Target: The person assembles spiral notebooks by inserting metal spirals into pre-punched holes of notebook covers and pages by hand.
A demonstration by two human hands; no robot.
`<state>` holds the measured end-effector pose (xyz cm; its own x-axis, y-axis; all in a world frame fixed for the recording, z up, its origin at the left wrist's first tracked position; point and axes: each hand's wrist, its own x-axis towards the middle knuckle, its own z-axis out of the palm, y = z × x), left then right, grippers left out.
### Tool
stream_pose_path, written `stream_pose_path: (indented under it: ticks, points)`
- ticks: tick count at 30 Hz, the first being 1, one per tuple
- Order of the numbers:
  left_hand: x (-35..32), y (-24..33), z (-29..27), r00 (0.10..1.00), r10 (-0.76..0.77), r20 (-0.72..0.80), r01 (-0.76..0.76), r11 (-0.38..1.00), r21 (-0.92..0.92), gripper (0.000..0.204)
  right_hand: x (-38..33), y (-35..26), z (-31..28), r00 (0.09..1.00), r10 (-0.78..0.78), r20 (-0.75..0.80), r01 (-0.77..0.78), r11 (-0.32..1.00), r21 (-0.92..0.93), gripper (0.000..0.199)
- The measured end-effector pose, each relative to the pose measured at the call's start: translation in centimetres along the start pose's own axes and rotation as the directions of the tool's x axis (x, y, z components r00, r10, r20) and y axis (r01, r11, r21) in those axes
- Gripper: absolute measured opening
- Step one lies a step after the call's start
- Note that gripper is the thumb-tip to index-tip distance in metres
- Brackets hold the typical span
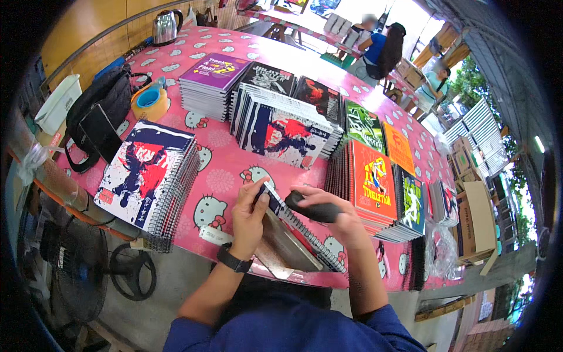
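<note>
Upright at the table's near edge stands a spiral-bound notebook (289,243), tilted, its coil edge facing up and right. My left hand (249,209) grips its upper end, thumb and fingers closed around it. In my right hand (343,217) is a dark, rounded, elongated object (316,210), held against or just above the coil; its kind is unclear. To the left lies a stack of spiral notebooks (146,170) with white, red and navy covers. A similar stack (281,138) sits beyond my hands. Pink-handled pliers (383,259) rest near my right forearm.
Right of my hands stand orange notebooks (370,176), black coils (416,264) and clear plastic (441,252). Purple books (214,73), tape rolls (150,101), a black bag (102,102) and a kettle (166,26) are farther left. A fan (73,270) stands below the table's left edge.
</note>
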<state>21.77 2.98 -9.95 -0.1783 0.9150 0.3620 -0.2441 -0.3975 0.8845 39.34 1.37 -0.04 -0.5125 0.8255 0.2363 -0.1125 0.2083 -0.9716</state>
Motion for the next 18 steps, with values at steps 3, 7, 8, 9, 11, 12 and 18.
stream_pose_path:
  ticks: [3,7,8,9,11,12,18]
  points:
    - [-0.3,0.1,0.3,0.999,-0.036,-0.029,0.036,0.999,-0.005,0.030,0.4,2.4,-1.0,0.972,0.114,-0.205,-0.213,0.794,-0.569,0.052]
    - [0.0,0.5,0.0,0.997,-0.071,-0.011,0.071,0.997,-0.012,0.030,1.1,1.5,-0.1,0.999,-0.009,-0.053,0.004,0.994,-0.110,0.046]
    - [-0.3,0.3,0.0,0.997,-0.078,-0.008,0.078,0.997,-0.010,0.030,1.5,1.1,0.0,0.990,0.101,-0.100,-0.138,0.854,-0.502,0.052]
    - [0.0,0.3,-0.2,0.998,-0.058,-0.008,0.058,0.998,0.019,0.030,1.9,1.1,-0.3,0.982,0.124,-0.144,-0.176,0.878,-0.444,0.052]
    - [0.4,0.4,-0.4,1.000,-0.029,-0.010,0.030,0.998,0.051,0.031,2.1,1.3,0.0,0.992,0.091,-0.092,-0.104,0.983,-0.150,0.048]
    - [0.2,0.4,-0.3,0.999,-0.047,-0.008,0.047,0.998,0.032,0.029,1.7,1.5,0.6,1.000,0.015,-0.026,-0.013,0.994,0.106,0.045]
    - [1.3,1.9,0.6,0.997,-0.002,0.083,0.003,1.000,-0.017,0.020,1.0,0.3,-0.5,0.934,-0.188,-0.304,-0.110,0.658,-0.745,0.042]
